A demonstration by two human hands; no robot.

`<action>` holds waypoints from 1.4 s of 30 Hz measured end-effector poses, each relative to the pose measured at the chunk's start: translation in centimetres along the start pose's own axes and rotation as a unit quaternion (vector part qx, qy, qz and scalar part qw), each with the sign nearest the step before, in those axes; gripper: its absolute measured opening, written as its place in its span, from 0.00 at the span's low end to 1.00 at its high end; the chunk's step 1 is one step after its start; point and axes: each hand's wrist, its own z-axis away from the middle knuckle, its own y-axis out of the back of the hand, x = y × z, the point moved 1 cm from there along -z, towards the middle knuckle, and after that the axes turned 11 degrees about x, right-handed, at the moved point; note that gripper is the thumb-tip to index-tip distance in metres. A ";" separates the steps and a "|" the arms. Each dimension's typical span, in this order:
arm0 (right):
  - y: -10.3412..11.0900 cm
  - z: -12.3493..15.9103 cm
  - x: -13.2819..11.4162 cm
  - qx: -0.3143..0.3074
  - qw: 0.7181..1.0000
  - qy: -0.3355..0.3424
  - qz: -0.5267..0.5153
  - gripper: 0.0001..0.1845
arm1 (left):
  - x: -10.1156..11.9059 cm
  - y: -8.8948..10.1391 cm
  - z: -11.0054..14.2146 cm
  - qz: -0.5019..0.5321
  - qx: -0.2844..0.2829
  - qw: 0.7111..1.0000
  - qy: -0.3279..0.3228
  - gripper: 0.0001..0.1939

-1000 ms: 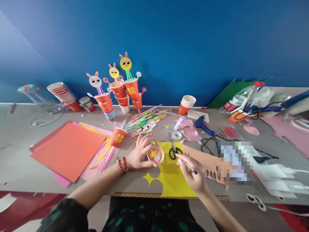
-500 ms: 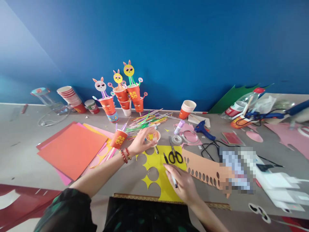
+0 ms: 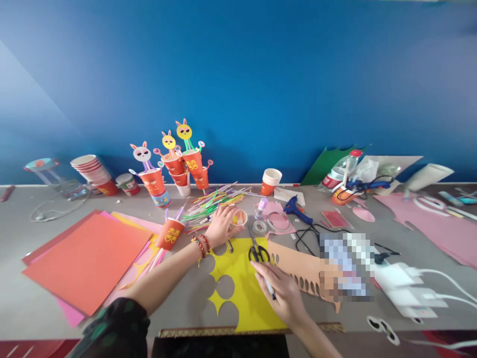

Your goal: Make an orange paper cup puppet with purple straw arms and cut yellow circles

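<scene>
My left hand (image 3: 222, 224), with a beaded bracelet at the wrist, closes round the left side of a small paper cup (image 3: 241, 219) holding pale orange and yellow bits. In my right hand (image 3: 280, 288) is a white pen (image 3: 269, 287) with a dark end; its front end is hidden against the scissors. Those black-handled scissors (image 3: 258, 254) lie just beyond my right fingertips. Under them spreads a yellow sheet (image 3: 248, 298) with round cut-outs along its left edge. A short dark piece (image 3: 230, 246), perhaps a pen cap, lies near my left thumb.
Left are stacked orange sheets (image 3: 89, 258) and a tipped red cup (image 3: 170, 233). Behind stand rabbit-faced cup figures (image 3: 152, 181) and colourful sticks (image 3: 214, 201). Rightward lie a tape roll (image 3: 260, 227), blue glue gun (image 3: 298, 210), cut orange sheet (image 3: 286, 253) and white power strip (image 3: 400, 283).
The view has shifted, so the table's things appear further left and lower. My left hand has come down onto the cup's side. My right hand, still holding the pen, is closer to the scissors' handles.
</scene>
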 end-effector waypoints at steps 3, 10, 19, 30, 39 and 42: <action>0.3 -0.6 1.0 -0.005 1.000 0.001 0.020 0.17 | 0.0 0.3 0.3 -0.016 -0.005 1.000 0.000 0.33; -1.1 -3.5 4.3 -0.133 0.975 0.015 0.179 0.20 | 0.2 3.9 3.9 -0.053 0.046 0.997 0.022 0.20; -4.3 -7.2 5.7 -0.169 0.958 0.021 0.231 0.18 | 1.1 5.3 9.7 -0.055 -0.037 0.997 0.028 0.09; -1.5 -6.1 5.1 -0.042 0.988 0.000 0.150 0.14 | 1.6 1.9 6.3 -0.110 -0.086 0.989 -0.057 0.12; -0.8 -4.9 3.9 0.018 0.998 -0.061 -0.007 0.06 | 0.5 2.4 5.3 -0.115 -0.043 0.992 0.002 0.11; -1.2 -5.2 3.9 0.018 0.999 -0.030 0.027 0.08 | 0.5 2.5 4.9 -0.124 -0.043 0.991 0.014 0.09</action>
